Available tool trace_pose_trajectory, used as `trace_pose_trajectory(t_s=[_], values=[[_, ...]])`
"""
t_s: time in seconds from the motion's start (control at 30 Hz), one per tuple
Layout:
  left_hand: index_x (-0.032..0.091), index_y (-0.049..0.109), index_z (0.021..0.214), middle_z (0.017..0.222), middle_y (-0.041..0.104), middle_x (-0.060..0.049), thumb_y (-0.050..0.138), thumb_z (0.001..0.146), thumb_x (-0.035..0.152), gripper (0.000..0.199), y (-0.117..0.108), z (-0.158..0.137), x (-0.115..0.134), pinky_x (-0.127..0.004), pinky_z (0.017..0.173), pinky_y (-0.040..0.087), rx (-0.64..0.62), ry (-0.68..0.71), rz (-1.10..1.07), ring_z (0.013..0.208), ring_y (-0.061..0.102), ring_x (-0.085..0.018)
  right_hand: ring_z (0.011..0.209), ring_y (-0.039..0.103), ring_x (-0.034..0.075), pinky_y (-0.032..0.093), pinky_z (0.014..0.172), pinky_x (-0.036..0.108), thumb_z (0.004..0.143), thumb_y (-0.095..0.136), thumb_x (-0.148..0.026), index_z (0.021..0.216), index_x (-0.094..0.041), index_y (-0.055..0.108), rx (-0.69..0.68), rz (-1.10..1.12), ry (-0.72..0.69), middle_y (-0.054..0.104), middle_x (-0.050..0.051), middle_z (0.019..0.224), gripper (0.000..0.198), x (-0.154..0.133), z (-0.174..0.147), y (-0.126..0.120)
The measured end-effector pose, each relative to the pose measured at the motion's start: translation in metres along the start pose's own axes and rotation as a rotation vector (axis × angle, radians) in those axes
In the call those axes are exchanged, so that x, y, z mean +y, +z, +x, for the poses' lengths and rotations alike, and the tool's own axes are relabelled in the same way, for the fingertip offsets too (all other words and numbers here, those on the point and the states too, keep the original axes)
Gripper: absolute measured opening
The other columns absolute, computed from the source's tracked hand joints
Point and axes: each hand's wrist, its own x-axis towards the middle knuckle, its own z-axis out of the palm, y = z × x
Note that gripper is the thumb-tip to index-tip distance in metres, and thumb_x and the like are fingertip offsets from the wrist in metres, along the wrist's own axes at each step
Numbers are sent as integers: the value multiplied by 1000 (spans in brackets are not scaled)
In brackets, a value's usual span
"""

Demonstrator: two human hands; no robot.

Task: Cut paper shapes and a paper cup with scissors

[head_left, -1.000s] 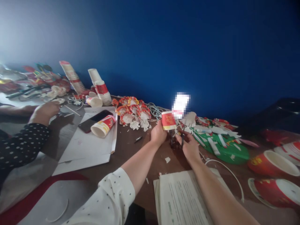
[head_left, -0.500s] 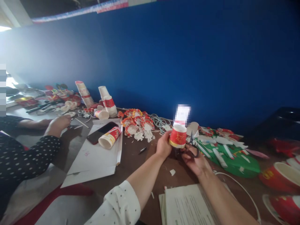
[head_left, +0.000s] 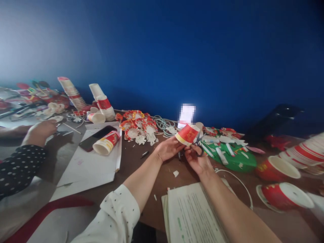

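Observation:
A red paper cup (head_left: 187,134) with gold print is held up, tilted, above the brown table. My left hand (head_left: 167,149) supports it from the left and below, its fingers against the pale rim band. My right hand (head_left: 197,160) is closed around the dark handle of a pair of scissors (head_left: 201,150), just right of and under the cup. Part of the scissors is hidden by my fingers and the cup. Behind the cup stands a bright, pixelated phone-like screen (head_left: 186,113).
Flower-like cut cups (head_left: 139,126) lie left of centre, near a paper sheet (head_left: 88,172) with a phone (head_left: 97,138). Paper scraps cover a green mat (head_left: 234,162) at right. Red bowls (head_left: 277,168) and a booklet (head_left: 194,212) sit nearer. A co-worker's hand (head_left: 42,131) is far left.
The cup has gone from nearly upright to tilted, and my left fingers now reach further under it. The whole view has turned a little to the right and down.

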Motion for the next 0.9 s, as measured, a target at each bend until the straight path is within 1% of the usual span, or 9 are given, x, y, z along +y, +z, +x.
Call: trace_pose_trajectory(t_s=[0.07,0.17,0.27,0.33,0.5,0.57,0.67,0.8,0.9], values=[[12,65,110,102,72,-10,64,78,18,33,1,1,-3,-34,100,47,66,18,-32,99,67,-20,64,60,13,54,49,22,57,81,-23,72,-25,60,-20,-70,-5,63,-4,70,26,6,0,3],[8,65,108,101,72,-15,61,84,30,33,-1,7,-8,-38,91,51,96,37,-30,97,68,-26,61,58,10,51,49,18,58,82,-19,79,-23,62,-20,-83,32,63,-4,70,29,16,0,6],[10,66,102,93,73,-13,58,87,30,26,-5,11,-9,-35,78,54,169,83,-44,83,69,-23,65,60,7,50,51,13,63,83,-21,88,-21,65,-39,-88,46,64,-5,75,31,23,-2,8],[10,66,99,89,73,-11,56,89,29,24,-8,12,-7,-33,74,54,242,108,-62,78,69,-21,70,62,9,49,51,13,67,82,-25,95,-20,65,-61,-148,26,67,-3,80,33,23,-4,9],[10,66,102,95,74,-11,55,90,27,23,-12,15,0,-31,82,55,366,140,-93,92,70,-21,74,65,14,49,51,18,73,77,-39,105,-19,63,-76,-425,-66,71,3,89,40,21,-13,11],[13,66,101,95,74,-9,57,89,24,19,-14,17,1,-28,84,55,422,192,-125,93,70,-18,72,65,15,48,50,20,74,75,-44,106,-19,64,-87,-548,-106,71,4,85,42,21,-16,12],[14,65,100,91,74,-7,59,88,23,17,-15,19,1,-29,82,56,469,210,-155,88,70,-17,65,63,15,47,49,22,73,75,-46,108,-18,67,-115,-705,-142,70,3,77,45,21,-21,14],[12,64,105,92,75,-9,58,89,25,21,-15,18,2,-34,80,57,462,187,-159,86,71,-19,59,61,16,47,51,25,70,76,-49,105,-19,72,-133,-809,-167,65,0,65,47,22,-25,17],[11,64,108,93,75,-10,58,88,26,25,-15,17,3,-34,81,57,441,189,-192,85,71,-20,53,58,14,46,50,25,69,75,-52,104,-19,73,-136,-832,-150,62,-1,60,48,23,-27,20]])
